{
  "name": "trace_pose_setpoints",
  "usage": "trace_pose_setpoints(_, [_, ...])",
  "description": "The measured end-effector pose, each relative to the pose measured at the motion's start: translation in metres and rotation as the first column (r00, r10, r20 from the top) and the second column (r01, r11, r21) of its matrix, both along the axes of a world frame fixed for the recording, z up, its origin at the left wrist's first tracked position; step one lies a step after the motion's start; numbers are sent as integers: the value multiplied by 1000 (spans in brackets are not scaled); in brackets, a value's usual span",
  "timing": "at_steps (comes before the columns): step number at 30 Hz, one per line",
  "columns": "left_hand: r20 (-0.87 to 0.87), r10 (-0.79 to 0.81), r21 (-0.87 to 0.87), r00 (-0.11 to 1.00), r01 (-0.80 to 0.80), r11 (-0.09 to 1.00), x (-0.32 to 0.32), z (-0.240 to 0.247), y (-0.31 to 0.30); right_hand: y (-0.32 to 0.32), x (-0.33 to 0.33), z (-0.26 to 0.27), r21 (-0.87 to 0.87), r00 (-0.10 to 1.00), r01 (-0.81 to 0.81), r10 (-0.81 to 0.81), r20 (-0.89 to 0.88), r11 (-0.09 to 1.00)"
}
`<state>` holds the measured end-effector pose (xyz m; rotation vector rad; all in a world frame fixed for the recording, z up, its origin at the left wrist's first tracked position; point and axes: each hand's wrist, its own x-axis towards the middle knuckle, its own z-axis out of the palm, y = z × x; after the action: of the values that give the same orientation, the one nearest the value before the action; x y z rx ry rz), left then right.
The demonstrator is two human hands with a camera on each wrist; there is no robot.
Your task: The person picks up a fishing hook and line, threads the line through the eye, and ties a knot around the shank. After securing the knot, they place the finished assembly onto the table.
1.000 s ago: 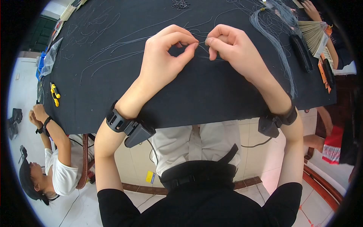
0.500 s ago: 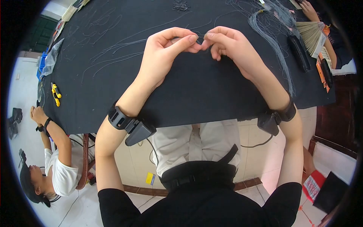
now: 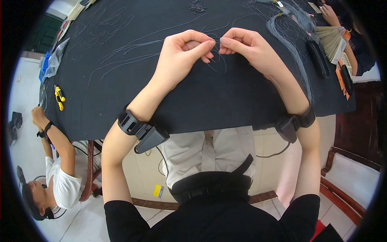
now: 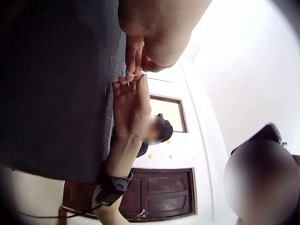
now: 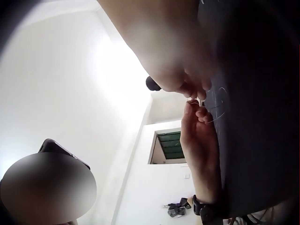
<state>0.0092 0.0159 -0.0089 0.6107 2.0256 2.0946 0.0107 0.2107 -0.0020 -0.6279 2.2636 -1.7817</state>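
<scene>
Over the black-covered table, my left hand (image 3: 177, 54) pinches a thin grey cord (image 3: 225, 65) between thumb and forefinger. Just across a narrow gap, my right hand (image 3: 252, 46) pinches the same fine strand, its other fingers curled in. Loose ends of the cord dangle below the fingertips. From the right wrist, the cord shows as a pale thin loop (image 5: 223, 91) beside the fingertips of the left hand (image 5: 199, 136). In the left wrist view the right hand (image 4: 131, 105) faces the left, fingertips nearly meeting.
Long cut cords (image 3: 129, 50) lie left of the hands. A thick grey cord bundle (image 3: 288, 48) is at right, near a black case (image 3: 317, 58) and a fanned sample stack (image 3: 328, 40). Yellow-handled snips (image 3: 59, 98) lie at left. Other people sit at both sides.
The fingertips, together half a second ago, have drawn slightly apart. The right hand's lower fingers have curled in, and cord ends now hang below the hands.
</scene>
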Motion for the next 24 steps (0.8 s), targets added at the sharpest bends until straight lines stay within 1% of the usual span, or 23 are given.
trace_pose_setpoints(3, [62,14,-36,998,-12,999,1,5,-1,5,-4,2,-40,994,46,-50,-97,998])
trace_pose_setpoints(5, [128,36,-60,991,-29,998,2,9,-2,18,-14,0,-33,974,160,-163,-156,987])
trace_pose_setpoints(7, [150,45,-74,988,-34,997,1,8,-4,35,-23,-3,-121,943,286,-301,-141,951])
trace_pose_setpoints(8, [160,51,-81,986,-38,996,0,7,-5,49,-31,-4,-210,943,311,-329,-57,927])
trace_pose_setpoints(9, [161,63,-87,985,-50,995,-1,6,-5,60,-37,-6,-232,928,356,-372,-28,905])
trace_pose_setpoints(10, [161,75,-92,984,-60,994,-1,6,-5,69,-42,-7,-291,921,372,-390,-4,882])
trace_pose_setpoints(14, [149,103,-46,983,-97,994,0,4,-4,88,-52,-13,-472,865,477,-492,100,742])
trace_pose_setpoints(17, [134,110,-60,985,-103,993,0,5,-4,98,-58,-16,-531,820,533,-558,130,658])
trace_pose_setpoints(20, [137,78,-60,987,-71,996,-3,3,-7,115,-65,-19,-600,776,565,-612,152,567])
trace_pose_setpoints(23, [141,81,-80,987,-70,994,-3,3,-7,129,-68,-15,-690,732,591,-638,240,418])
trace_pose_setpoints(24, [144,83,-89,986,-71,993,-3,3,-7,148,-76,-21,-733,751,557,-613,245,389])
